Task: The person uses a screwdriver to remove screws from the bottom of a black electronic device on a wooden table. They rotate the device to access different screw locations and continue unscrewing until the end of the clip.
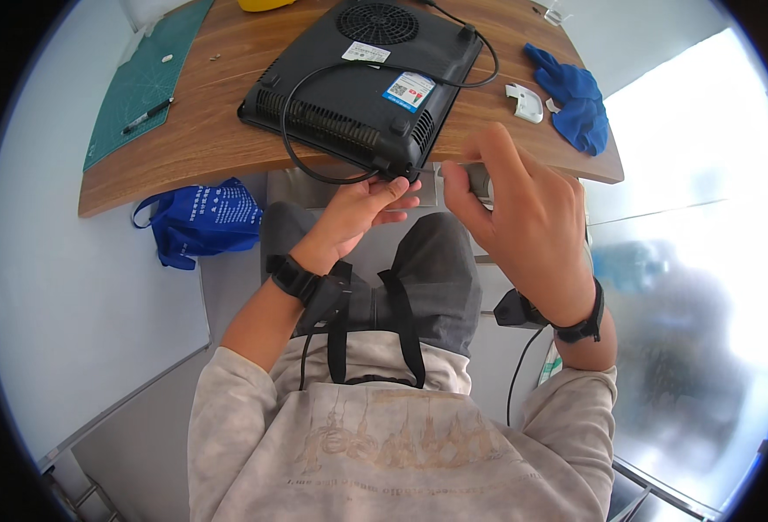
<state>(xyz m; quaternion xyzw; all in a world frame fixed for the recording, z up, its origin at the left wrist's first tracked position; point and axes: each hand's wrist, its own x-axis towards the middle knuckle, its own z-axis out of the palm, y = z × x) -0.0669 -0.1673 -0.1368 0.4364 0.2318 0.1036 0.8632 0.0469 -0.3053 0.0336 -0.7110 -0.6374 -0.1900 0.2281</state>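
Note:
A black induction cooktop (336, 96) lies upside down on the wooden table, its near corner reaching past the front edge. My left hand (362, 209) grips that corner from below, its thumb against the casing beside the power cord (287, 130). In my right hand (523, 200) is a screwdriver (478, 181), its handle partly hidden by my fingers. The thin shaft points left at the cooktop's corner. Whether its tip sits in a screw is too small to tell.
On the wooden table (201, 113) are a green cutting mat (136, 109) with a black pen (147, 116), a white plastic piece (524, 103) and a blue cloth (575, 100). Below the edge hangs a blue bag (206, 222). A yellow object (264, 3) stands at the back.

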